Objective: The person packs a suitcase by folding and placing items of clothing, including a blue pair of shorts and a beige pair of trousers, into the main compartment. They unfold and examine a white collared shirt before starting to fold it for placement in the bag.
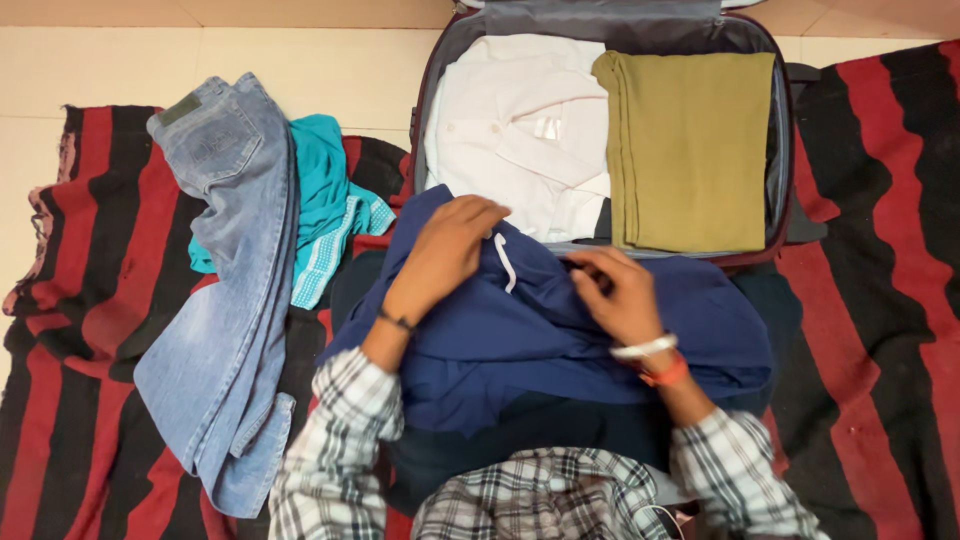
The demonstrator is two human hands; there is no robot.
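In the middle of the frame, the left hand lay flat and open on the blue clothes, holding them down, while the right hand pinched a fold beside the open suitcase.

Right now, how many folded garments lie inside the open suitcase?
2: a white shirt on the left and an olive-green garment on the right of the suitcase. More may lie hidden underneath.
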